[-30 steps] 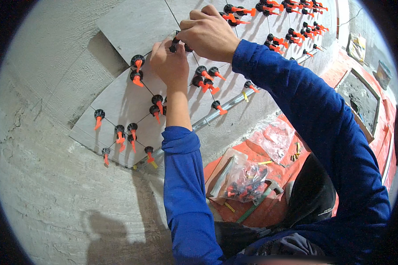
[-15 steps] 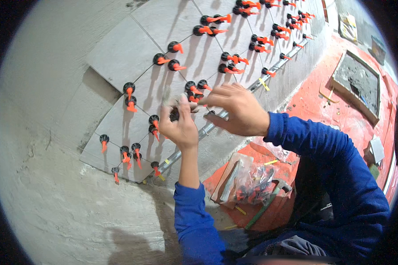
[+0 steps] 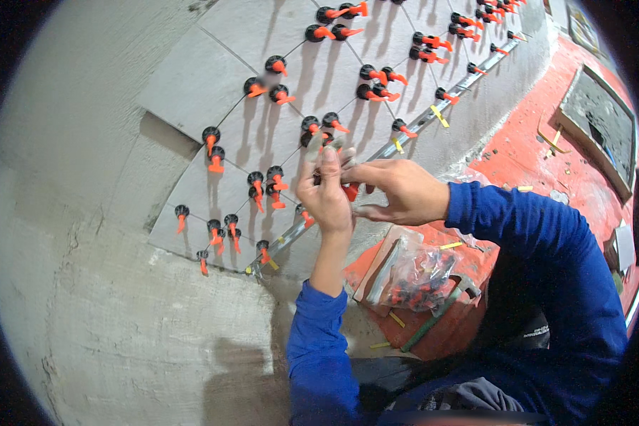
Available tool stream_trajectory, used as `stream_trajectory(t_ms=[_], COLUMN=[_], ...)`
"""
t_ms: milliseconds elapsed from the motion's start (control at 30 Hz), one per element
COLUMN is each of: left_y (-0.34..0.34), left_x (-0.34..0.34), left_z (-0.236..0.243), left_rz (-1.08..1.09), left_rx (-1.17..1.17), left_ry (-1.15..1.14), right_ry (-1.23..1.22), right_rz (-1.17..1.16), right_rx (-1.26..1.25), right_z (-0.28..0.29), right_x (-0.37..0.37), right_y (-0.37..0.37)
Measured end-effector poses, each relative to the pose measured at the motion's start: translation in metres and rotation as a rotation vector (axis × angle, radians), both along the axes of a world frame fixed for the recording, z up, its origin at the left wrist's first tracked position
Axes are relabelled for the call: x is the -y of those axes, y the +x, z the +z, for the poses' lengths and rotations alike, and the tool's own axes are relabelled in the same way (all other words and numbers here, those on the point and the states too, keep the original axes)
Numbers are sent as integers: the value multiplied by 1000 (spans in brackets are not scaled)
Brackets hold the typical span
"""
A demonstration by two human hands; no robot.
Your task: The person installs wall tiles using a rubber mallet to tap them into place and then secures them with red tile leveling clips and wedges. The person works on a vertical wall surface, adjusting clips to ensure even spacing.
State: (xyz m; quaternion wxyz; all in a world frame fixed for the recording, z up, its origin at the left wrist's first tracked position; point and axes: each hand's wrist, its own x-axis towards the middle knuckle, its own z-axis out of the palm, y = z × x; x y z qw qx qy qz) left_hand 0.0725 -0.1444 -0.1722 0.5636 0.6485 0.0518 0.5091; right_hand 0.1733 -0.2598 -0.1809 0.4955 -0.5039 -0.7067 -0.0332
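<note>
My left hand (image 3: 325, 190), fingers curled around something I cannot make out, is raised in front of the pale tiles (image 3: 238, 195). My right hand (image 3: 397, 192) meets it from the right, fingers bent and thumb low, closed around something mostly hidden. An orange piece (image 3: 350, 192) shows between the two hands, under the right fingers. Behind and around them, several black levelling fittings with orange handles (image 3: 277, 94) stand on the tile joints, some grouped at the corners. A metal strip (image 3: 468, 78) with yellow tabs runs along the tiles' lower edge.
On the red sheet (image 3: 511, 135) at right lie a tray of grey mortar (image 3: 595, 117) and yellow pieces. Below the tiles are a plastic bag of fittings (image 3: 422, 280), a board (image 3: 369, 284) and a green-handled hammer (image 3: 433, 319). Rough grey plaster (image 3: 85, 284) borders the tiles at left.
Both hands have come down from the upper tiles and closed in on each other. Since half a second ago they have shifted slightly right, and the orange piece now shows between them.
</note>
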Motion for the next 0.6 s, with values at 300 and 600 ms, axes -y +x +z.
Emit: stream_trajectory(t_ms=[300, 600], left_y=[1, -11], left_x=[6, -12], left_z=[14, 24], left_rz=[-275, -314], left_rx=[5, -87], left_ry=[-25, 29], right_ry=[1, 1], right_rz=[-32, 36], right_rx=[-299, -709], right_z=[13, 27], right_x=[9, 2], right_y=[8, 15])
